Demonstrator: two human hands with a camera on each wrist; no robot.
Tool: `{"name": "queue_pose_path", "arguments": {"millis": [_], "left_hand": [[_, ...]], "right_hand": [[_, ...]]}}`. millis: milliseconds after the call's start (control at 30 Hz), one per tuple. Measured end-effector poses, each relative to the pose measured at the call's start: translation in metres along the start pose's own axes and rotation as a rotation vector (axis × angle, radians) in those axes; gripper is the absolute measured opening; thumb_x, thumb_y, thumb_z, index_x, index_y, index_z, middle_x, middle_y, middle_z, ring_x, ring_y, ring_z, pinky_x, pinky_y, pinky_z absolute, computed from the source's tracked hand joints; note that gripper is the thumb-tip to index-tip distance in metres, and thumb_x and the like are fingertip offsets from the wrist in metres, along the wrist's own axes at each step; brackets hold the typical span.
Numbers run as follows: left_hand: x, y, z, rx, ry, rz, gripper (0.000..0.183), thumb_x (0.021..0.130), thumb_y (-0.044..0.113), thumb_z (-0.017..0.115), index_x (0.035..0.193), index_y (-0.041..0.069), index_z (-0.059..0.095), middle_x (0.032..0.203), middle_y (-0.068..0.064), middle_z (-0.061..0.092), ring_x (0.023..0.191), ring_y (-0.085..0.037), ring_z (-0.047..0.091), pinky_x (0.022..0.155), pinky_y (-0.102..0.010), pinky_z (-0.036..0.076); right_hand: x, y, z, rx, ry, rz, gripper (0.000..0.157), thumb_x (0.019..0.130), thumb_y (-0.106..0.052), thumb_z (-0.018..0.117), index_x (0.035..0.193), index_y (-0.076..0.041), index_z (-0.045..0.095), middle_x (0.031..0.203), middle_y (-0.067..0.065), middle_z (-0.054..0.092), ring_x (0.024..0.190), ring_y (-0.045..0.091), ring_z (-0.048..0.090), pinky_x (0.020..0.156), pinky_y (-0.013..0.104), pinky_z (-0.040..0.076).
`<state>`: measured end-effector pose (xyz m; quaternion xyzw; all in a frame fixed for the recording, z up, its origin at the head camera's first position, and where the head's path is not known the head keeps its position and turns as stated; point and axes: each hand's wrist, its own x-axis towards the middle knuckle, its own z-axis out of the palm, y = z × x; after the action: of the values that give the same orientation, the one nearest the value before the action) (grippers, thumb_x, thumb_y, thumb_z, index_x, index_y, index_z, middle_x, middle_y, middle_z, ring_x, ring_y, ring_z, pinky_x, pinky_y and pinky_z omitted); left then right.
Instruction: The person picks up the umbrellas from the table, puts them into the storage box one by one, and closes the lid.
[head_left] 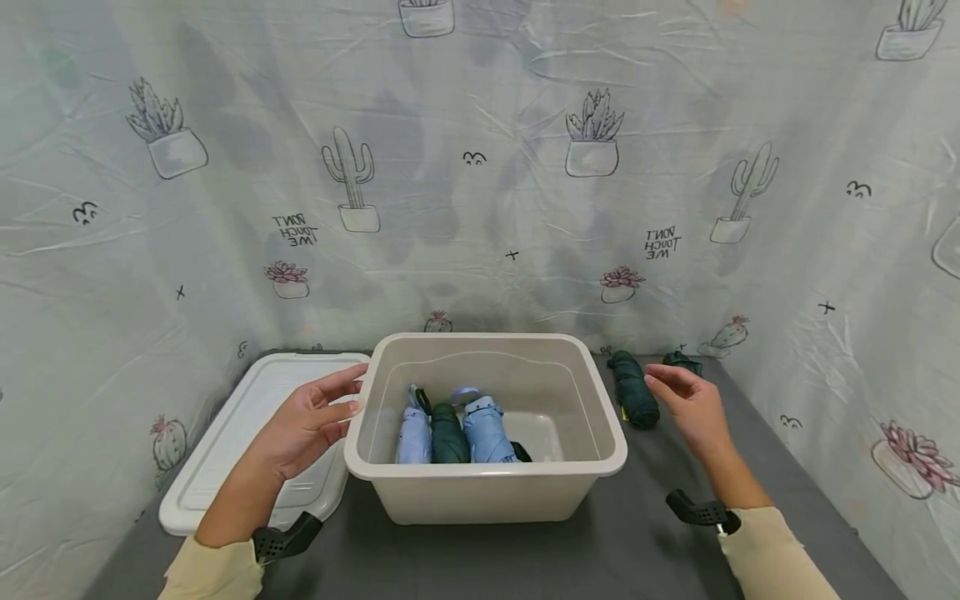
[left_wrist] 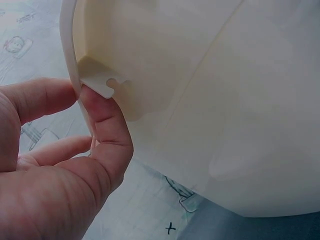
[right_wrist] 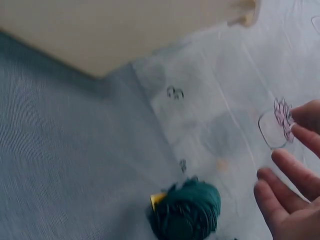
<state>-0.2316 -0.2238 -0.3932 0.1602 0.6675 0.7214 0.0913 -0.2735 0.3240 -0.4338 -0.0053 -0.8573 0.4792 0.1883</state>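
Note:
A beige plastic bin [head_left: 483, 496] stands in the middle of the table. Inside it lie a lavender-blue folded umbrella [head_left: 415, 435], a dark green one [head_left: 449, 435] and a light blue one [head_left: 489, 432]; a small dark piece beside them is mostly hidden by the front wall. My left hand [head_left: 311, 425] pinches the bin's left rim between thumb and fingers, as the left wrist view shows. To the right of the bin lies another dark green folded umbrella [head_left: 634, 392] with a yellow tag. My right hand [head_left: 690, 407] hovers beside it, fingers loosely bent and holding nothing.
A white lid [head_left: 262, 425] lies flat to the left of the bin. Another dark green bundle [head_left: 682, 362] sits at the back right, partly behind my right hand. A patterned curtain [head_left: 480, 183] hangs behind and along both sides of the grey table [head_left: 480, 562].

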Motion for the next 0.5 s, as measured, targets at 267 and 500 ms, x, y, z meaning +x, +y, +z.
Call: {"name": "queue_pose_path", "arguments": {"millis": [267, 500], "left_hand": [[0.0, -0.001, -0.001, -0.001, -0.011, 0.006, 0.063, 0.103, 0.004, 0.058, 0.159, -0.001, 0.029, 0.125, -0.005, 0.058, 0.111, -0.016, 0.069, 0.093, -0.033, 0.06], [0.0, -0.001, -0.001, -0.013, -0.018, 0.013, 0.063, 0.103, 0.003, 0.058, 0.159, -0.002, 0.029, 0.126, -0.005, 0.058, 0.111, -0.016, 0.069, 0.093, -0.033, 0.06]], "right_hand": [[0.01, 0.017, -0.016, -0.109, 0.054, -0.018, 0.044, 0.098, -0.038, 0.069, 0.129, -0.008, 0.07, 0.127, 0.008, 0.072, 0.091, -0.022, 0.053, 0.069, 0.008, 0.049], [0.029, 0.031, -0.035, -0.275, -0.012, -0.029, 0.048, 0.1, -0.034, 0.067, 0.132, 0.001, 0.065, 0.149, 0.031, 0.048, 0.135, 0.055, 0.044, 0.105, 0.068, 0.041]]}}
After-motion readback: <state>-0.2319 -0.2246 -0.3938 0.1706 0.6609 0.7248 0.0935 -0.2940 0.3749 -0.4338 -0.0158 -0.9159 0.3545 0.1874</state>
